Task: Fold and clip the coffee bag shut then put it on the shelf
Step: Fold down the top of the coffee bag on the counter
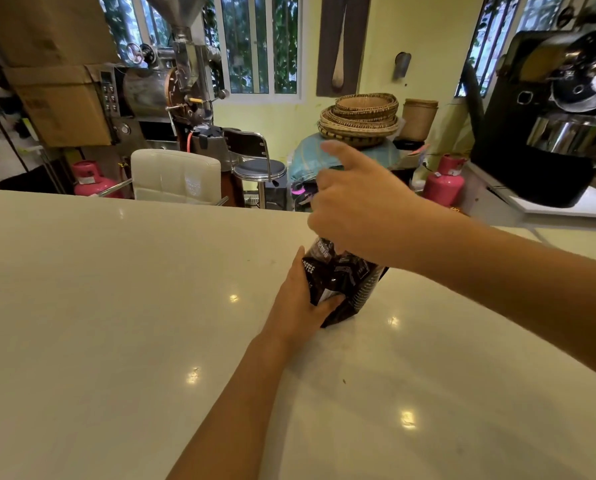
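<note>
A dark coffee bag (341, 278) with white lettering stands upright on the white counter (116, 306), near its middle. My left hand (300, 306) wraps around the bag's lower left side, thumb across its front. My right hand (358, 206) is closed over the top of the bag, index finger sticking out, and it hides the bag's mouth. A pink and black piece (300, 192) shows at the left edge of my right hand; whether it is a clip I cannot tell. No shelf can be picked out.
Beyond the counter's far edge stand a white padded chair (175, 174), a chrome stool (258, 168), a steel coffee roaster (171, 91) and pink gas cylinders (443, 181). A black roaster (549, 116) sits on a side table at the right. Woven baskets (358, 123) are stacked behind.
</note>
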